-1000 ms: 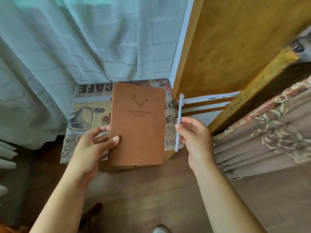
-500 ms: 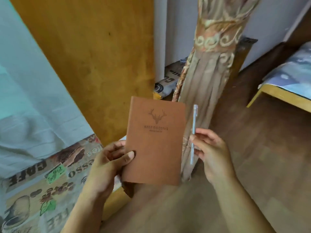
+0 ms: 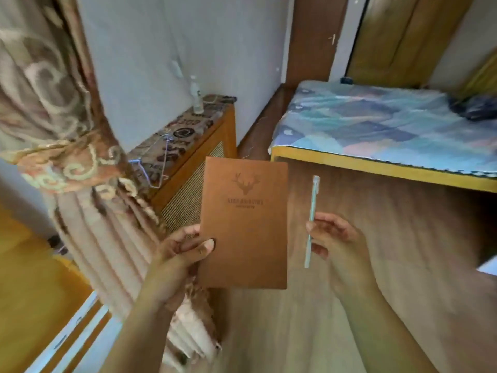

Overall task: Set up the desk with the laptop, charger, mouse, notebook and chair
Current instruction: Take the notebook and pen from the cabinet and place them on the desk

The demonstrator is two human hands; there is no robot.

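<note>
A brown notebook (image 3: 246, 224) with a stamped deer head on its cover is held upright in front of me. My left hand (image 3: 183, 251) grips its lower left edge, thumb on the cover. My right hand (image 3: 336, 238) pinches a slim pale blue pen (image 3: 312, 219) that points up, a little to the right of the notebook. Laptop, charger, mouse and chair are out of view.
A patterned tied curtain (image 3: 67, 146) hangs at the left. A low wooden cabinet (image 3: 199, 146) with a printed cloth and a small bottle (image 3: 197, 95) stands by the wall. A yellow-framed bed (image 3: 376, 125) with a blue cover is at the right. Wooden floor (image 3: 376, 211) lies below.
My view has swung right, from the window curtain and printed cloth to the cabinet and bed. Both hands keep the same hold on the notebook and the pen.
</note>
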